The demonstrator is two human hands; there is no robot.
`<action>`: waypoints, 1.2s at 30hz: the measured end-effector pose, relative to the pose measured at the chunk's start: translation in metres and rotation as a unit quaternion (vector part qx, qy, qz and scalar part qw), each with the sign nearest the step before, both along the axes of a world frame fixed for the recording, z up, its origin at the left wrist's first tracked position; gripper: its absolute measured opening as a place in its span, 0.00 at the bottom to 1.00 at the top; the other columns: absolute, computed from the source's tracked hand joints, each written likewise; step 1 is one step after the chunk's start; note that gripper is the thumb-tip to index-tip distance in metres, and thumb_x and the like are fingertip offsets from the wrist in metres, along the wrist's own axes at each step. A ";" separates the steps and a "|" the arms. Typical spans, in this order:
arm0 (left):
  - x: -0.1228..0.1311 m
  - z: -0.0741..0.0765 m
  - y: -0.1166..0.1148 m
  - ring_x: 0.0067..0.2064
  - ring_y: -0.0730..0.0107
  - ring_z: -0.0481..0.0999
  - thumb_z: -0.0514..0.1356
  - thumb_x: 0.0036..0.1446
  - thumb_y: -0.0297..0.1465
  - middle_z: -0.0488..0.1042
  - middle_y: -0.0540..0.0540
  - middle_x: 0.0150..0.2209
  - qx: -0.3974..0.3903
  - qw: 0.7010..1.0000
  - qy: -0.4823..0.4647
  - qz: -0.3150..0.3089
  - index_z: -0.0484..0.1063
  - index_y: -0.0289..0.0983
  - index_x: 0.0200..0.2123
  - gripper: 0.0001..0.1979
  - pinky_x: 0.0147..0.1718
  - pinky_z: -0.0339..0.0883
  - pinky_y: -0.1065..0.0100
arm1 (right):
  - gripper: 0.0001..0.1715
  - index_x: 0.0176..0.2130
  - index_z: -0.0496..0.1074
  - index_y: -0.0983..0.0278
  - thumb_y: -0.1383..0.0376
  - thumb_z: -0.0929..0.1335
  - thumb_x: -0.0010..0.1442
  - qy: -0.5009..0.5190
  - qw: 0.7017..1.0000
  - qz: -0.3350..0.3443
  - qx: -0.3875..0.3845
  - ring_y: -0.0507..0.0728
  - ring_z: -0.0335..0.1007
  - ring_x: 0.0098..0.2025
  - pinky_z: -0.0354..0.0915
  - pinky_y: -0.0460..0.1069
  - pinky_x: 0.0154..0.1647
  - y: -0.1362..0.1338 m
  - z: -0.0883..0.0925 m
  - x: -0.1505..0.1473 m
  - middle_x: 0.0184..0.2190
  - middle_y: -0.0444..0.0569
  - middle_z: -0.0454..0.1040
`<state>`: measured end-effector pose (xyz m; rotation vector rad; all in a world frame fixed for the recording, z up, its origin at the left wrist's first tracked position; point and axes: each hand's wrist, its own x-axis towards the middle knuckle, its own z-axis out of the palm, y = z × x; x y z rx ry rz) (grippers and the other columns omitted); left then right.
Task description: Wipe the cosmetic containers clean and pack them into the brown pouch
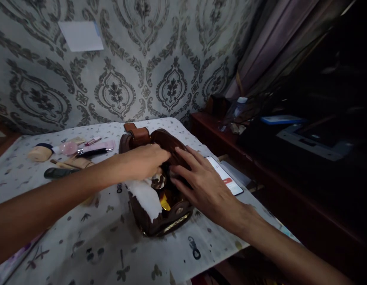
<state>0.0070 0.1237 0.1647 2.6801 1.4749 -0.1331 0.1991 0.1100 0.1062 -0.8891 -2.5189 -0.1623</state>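
"Dim room, with a white printed cloth over the desk. What lies nearest?"

"One end of an open brown leather bag with a brass-coloured zip. It stands mid-desk; torn-looking white tissue hangs over its left rim, and shiny gold foil shows inside."

"And the hands?"

"The left hand reaches in, fingers curled downward. Its fingertips are hidden, so I can't tell whether it has hold of anything. The right hand is open, fingers loosely spread along the bag's right side; I see nothing in its grasp."

"How would you work there?"

"I'd brace that side lightly with the right hand so the mouth doesn't fold in, and move the left slowly, minding the tissue, which looks easy to snag or tear."

"What's hard to make out?"

"The glossy roundish thing under the left hand, and most of the bag's depths. Just right of the bag, the right hand partly covers a bright-screened phone, its text unreadable. Left of the bag, the forearm cuts across a dark, rounded, elongated object. Farther off, beyond the dark red wooden furniture, the right side sinks into blackness."
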 end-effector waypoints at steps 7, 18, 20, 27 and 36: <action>-0.037 0.028 -0.040 0.27 0.73 0.71 0.51 0.66 0.37 0.77 0.52 0.27 0.181 0.947 -0.238 0.118 0.75 0.38 0.35 0.15 0.28 0.60 0.73 | 0.12 0.40 0.78 0.64 0.64 0.65 0.66 0.094 0.993 0.063 0.016 0.69 0.56 0.67 0.63 0.69 0.60 -0.024 0.004 0.011 0.58 0.58 0.71; -0.067 -0.045 -0.101 0.27 0.73 0.75 0.49 0.66 0.40 0.80 0.50 0.38 0.101 0.948 -0.236 0.186 0.69 0.44 0.59 0.21 0.26 0.67 0.76 | 0.06 0.39 0.76 0.65 0.67 0.68 0.62 0.172 0.973 0.155 -0.017 0.57 0.78 0.43 0.69 0.60 0.58 -0.062 -0.025 0.028 0.36 0.48 0.82; -0.067 -0.049 -0.104 0.28 0.73 0.75 0.49 0.66 0.40 0.80 0.50 0.37 0.093 0.948 -0.237 0.192 0.66 0.46 0.61 0.23 0.26 0.68 0.76 | 0.07 0.40 0.76 0.66 0.67 0.67 0.63 0.185 0.968 0.171 -0.021 0.57 0.79 0.43 0.72 0.58 0.56 -0.062 -0.027 0.028 0.36 0.49 0.82; -0.071 -0.058 -0.111 0.27 0.72 0.76 0.50 0.66 0.39 0.80 0.51 0.33 0.101 0.947 -0.237 0.192 0.60 0.48 0.65 0.25 0.26 0.69 0.75 | 0.09 0.41 0.75 0.61 0.64 0.65 0.65 0.137 0.969 0.204 -0.024 0.58 0.80 0.41 0.74 0.55 0.54 -0.053 -0.013 0.031 0.35 0.48 0.82; -0.068 -0.070 -0.134 0.37 0.67 0.82 0.51 0.66 0.41 0.81 0.48 0.36 0.108 0.937 -0.253 0.216 0.61 0.44 0.63 0.24 0.33 0.72 0.74 | 0.26 0.58 0.64 0.64 0.61 0.68 0.62 0.008 0.999 -0.037 0.003 0.68 0.69 0.55 0.69 0.63 0.53 0.041 0.057 -0.031 0.54 0.59 0.70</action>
